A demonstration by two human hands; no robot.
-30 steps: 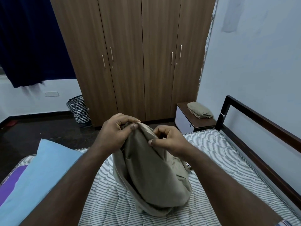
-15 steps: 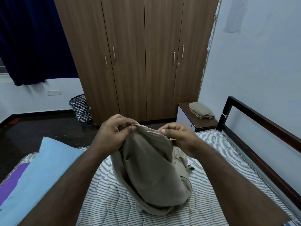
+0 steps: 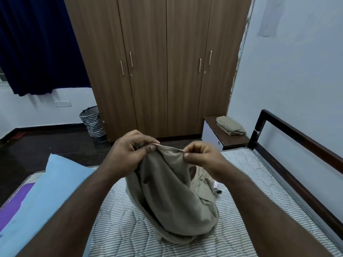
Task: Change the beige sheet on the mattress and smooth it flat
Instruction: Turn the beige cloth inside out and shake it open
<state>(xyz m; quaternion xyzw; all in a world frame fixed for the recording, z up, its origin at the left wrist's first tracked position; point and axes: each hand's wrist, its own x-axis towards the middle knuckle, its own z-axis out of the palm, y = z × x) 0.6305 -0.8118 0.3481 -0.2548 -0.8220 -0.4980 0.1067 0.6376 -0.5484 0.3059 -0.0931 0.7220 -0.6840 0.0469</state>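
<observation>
Hands (image 3: 130,153) (image 3: 201,158) both pinch beige sheet (image 3: 172,197) edge.

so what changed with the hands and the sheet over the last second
The right hand slid rightward along the beige sheet's top hem, away from the left hand, and now pinches the edge farther out, so a short span of hem is stretched between them. The left hand keeps its grip. The rest of the sheet is still bunched on the striped mattress.

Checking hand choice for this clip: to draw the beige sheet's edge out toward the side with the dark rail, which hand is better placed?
Probably the right hand: it pinches the beige sheet hem nearest the bed rail, over bare mattress. The left hand grips the bunch beside the blue pillow.
</observation>
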